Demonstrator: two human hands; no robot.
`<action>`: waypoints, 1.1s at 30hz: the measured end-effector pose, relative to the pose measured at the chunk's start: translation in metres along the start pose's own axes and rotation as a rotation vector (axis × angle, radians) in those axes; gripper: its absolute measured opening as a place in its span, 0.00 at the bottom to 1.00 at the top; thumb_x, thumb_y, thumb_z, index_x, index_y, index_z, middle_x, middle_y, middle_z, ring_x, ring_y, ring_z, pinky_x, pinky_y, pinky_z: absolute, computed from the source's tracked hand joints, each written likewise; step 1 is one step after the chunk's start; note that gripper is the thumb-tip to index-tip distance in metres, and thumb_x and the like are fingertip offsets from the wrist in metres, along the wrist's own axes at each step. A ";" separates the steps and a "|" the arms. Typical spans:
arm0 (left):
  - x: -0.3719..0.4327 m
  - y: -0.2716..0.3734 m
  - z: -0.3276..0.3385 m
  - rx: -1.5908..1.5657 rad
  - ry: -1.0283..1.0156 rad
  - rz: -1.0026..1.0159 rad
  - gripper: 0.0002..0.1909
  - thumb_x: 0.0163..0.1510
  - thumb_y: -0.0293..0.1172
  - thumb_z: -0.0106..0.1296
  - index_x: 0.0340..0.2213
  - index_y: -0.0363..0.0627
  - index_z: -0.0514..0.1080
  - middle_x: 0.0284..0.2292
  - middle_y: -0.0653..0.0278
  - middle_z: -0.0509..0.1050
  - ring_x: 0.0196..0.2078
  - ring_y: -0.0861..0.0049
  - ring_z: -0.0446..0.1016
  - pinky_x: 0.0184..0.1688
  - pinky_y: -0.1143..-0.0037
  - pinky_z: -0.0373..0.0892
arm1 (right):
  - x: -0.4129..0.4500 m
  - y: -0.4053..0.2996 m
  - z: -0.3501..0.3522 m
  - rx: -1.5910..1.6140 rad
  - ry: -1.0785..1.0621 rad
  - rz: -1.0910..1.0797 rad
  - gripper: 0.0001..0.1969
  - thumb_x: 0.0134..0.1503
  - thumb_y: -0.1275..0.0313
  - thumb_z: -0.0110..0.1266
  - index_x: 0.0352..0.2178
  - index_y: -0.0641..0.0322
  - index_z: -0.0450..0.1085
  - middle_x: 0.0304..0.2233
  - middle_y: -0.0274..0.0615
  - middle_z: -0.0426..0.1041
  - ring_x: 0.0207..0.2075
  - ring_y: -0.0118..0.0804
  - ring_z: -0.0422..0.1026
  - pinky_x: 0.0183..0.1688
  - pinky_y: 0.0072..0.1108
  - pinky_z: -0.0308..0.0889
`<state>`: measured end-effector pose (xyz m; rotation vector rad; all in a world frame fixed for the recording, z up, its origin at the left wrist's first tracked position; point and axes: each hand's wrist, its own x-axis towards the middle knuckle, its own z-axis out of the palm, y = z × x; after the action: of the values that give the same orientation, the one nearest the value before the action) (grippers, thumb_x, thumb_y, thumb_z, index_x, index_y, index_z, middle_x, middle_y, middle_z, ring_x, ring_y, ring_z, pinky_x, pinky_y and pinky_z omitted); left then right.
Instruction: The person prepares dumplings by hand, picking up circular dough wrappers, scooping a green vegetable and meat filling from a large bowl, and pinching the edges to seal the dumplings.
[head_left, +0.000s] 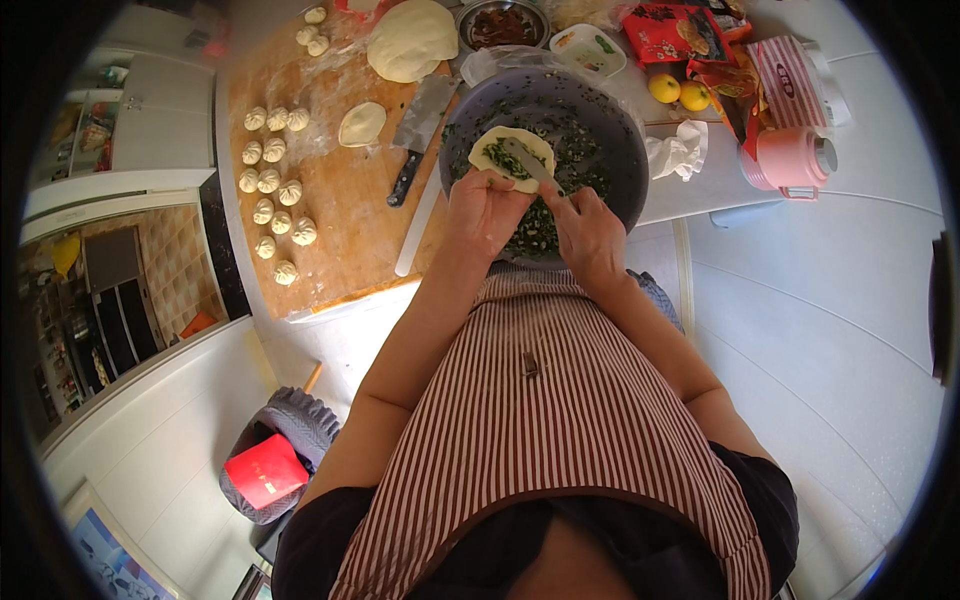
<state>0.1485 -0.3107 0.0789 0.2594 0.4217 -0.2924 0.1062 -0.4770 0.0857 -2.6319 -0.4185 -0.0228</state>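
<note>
A round dough wrapper (480, 154) rests in my left hand (491, 210), with chopped green filling (501, 159) on its middle. My right hand (592, 236) grips a flat spatula (529, 159), whose blade lies against the filling. Both hands are over a large grey-purple basin (634, 150) that holds more chopped green filling, spread over its bottom and stuck to its walls. Left of the basin, another flattened dough round (362, 124) lies on the floured wooden board (345, 225).
Several pleated buns (289, 193) stand along the board's left side. A cleaver (425, 116) and a long pale strip (420, 217) lie beside the basin. Behind are a big dough mass (412, 41), a metal bowl (502, 26) and a white tray (589, 51). Rightward stands a pink flask (787, 159).
</note>
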 end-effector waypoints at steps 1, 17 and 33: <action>0.000 0.000 -0.002 0.000 0.001 -0.003 0.28 0.43 0.11 0.34 0.50 0.32 0.61 0.49 0.47 0.65 0.56 0.52 0.64 0.61 0.53 0.62 | -0.006 0.003 0.002 0.000 0.000 0.003 0.23 0.54 0.75 0.48 0.52 0.44 0.68 0.29 0.43 0.67 0.31 0.44 0.72 0.32 0.32 0.69; -0.033 0.050 -0.030 -0.069 -0.096 0.177 0.31 0.47 0.18 0.39 0.55 0.38 0.59 0.53 0.52 0.64 0.59 0.57 0.61 0.64 0.54 0.57 | 0.010 0.092 0.002 -0.367 -0.362 -0.005 0.12 0.53 0.76 0.49 0.40 0.64 0.67 0.31 0.50 0.75 0.33 0.53 0.75 0.34 0.36 0.70; -0.086 0.072 -0.059 -0.075 -0.021 0.216 0.25 0.56 0.34 0.41 0.54 0.38 0.60 0.56 0.53 0.62 0.60 0.58 0.59 0.63 0.56 0.54 | 0.023 0.072 0.039 0.613 -0.722 0.275 0.11 0.60 0.73 0.48 0.41 0.63 0.73 0.23 0.39 0.73 0.25 0.32 0.71 0.30 0.26 0.66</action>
<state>0.0758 -0.2065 0.0780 0.2264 0.3794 -0.0676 0.1476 -0.5137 0.0209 -1.9859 -0.2282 0.9971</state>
